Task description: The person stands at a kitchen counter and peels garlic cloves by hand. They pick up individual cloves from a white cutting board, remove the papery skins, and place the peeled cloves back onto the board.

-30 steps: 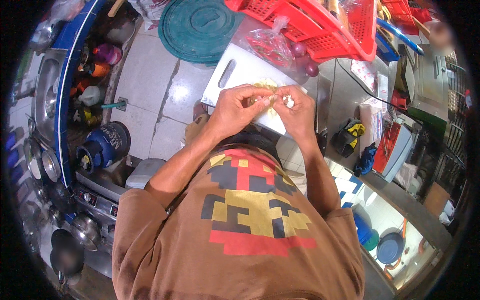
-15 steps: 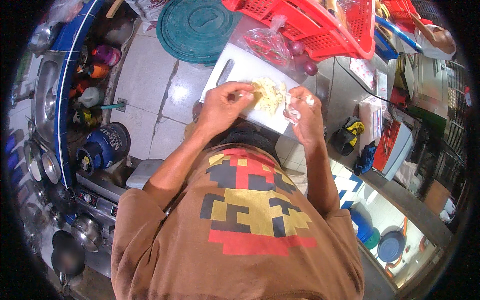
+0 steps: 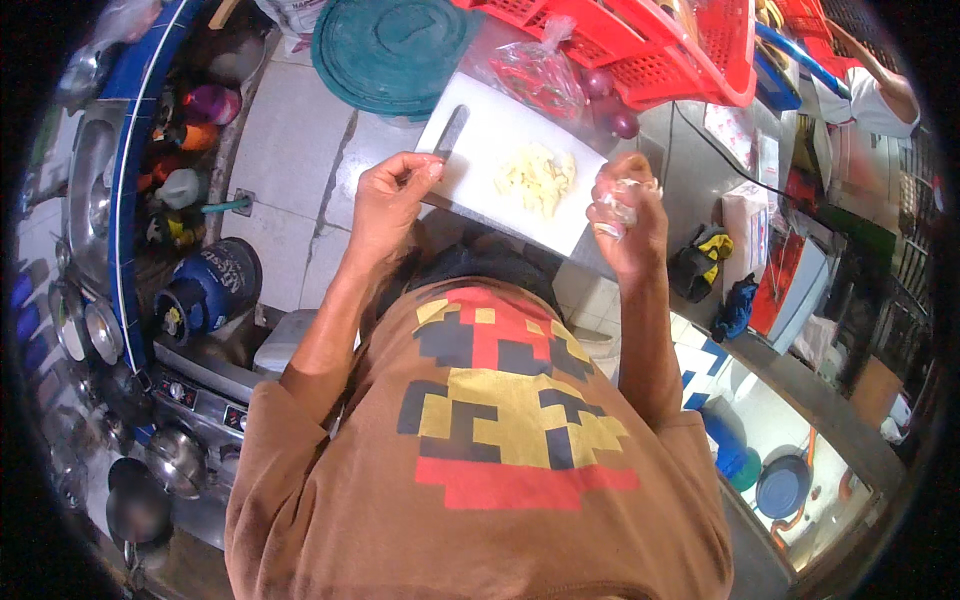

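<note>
On a white cutting board (image 3: 487,118) with a handle slot lies a loose heap of pale yellow garlic pieces (image 3: 537,180). Beside the board's left edge is my left hand (image 3: 393,200), thumb and forefinger pinched together. Whatever sits in that pinch is too small to make out. At the board's right edge my right hand (image 3: 632,215) is curled closed around white papery peels (image 3: 617,208), which stick out between the fingers. Neither hand touches the garlic heap.
Behind the board sit a clear bag of red chillies (image 3: 540,80), red onions (image 3: 624,123) and a red plastic crate (image 3: 650,60). A round green lid (image 3: 395,50) lies to the far left. A black-and-yellow item (image 3: 700,265) rests at right. Another person (image 3: 870,100) is at the far right.
My left hand has moved left, away from the garlic heap to the board's edge. My right hand has shifted right with the white peels, and the heap now shows fully.
</note>
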`<action>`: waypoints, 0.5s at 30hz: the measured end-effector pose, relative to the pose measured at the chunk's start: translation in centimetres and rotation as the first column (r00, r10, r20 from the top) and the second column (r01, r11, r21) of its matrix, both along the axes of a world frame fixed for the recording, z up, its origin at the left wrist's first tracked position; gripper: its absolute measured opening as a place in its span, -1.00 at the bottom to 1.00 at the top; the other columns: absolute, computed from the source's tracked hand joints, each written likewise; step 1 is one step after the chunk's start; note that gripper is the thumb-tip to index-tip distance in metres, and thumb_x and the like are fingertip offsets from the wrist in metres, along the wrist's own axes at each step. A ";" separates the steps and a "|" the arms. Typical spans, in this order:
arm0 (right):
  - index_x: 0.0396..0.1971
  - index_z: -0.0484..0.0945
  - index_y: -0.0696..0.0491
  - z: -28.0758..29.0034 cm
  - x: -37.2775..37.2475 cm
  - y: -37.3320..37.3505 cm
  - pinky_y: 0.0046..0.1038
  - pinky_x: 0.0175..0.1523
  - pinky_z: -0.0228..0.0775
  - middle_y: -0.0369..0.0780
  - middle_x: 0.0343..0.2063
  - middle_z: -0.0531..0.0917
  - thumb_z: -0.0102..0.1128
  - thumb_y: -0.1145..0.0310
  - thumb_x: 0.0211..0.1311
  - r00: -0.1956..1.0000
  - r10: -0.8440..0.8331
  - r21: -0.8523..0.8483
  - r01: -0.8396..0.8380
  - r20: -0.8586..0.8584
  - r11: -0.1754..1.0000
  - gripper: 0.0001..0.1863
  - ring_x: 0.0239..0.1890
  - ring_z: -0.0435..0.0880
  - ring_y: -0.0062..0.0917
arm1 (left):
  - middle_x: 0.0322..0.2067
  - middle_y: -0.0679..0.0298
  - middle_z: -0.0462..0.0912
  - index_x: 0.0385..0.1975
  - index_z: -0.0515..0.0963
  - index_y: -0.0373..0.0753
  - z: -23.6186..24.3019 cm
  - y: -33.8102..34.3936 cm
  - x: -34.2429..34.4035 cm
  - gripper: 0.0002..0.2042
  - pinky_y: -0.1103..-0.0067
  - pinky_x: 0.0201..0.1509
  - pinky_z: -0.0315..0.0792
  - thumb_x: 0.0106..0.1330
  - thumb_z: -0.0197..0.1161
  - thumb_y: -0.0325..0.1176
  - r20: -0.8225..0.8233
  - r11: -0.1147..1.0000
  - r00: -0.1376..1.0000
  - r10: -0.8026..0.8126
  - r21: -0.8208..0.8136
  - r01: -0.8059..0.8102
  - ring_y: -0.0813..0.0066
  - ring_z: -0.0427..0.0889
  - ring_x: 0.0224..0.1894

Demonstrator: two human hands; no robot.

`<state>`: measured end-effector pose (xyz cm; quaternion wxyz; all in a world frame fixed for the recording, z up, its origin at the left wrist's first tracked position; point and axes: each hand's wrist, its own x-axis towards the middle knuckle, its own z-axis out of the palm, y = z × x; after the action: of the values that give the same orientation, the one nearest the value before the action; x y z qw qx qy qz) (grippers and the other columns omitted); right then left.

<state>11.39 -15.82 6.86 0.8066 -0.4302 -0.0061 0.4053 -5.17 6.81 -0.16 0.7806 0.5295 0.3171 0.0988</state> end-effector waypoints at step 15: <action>-0.18 0.65 0.08 -1.3 -2.8 2.1 -0.33 -0.10 0.54 -0.01 -0.27 0.71 0.30 0.42 0.14 0.500 0.660 -0.823 0.246 0.560 0.512 -0.77 -0.22 0.74 -0.18 | -0.38 0.42 0.65 -0.23 0.67 -0.31 0.2 -0.4 -0.1 -0.81 0.72 -0.31 0.38 0.35 0.33 -0.30 -0.064 0.980 0.993 -0.100 0.164 0.109 0.78 0.45 -0.39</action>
<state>8.56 -13.76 5.59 0.3211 -0.8869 -0.2605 0.2060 -5.24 6.37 0.06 0.7284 0.6116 0.3010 0.0691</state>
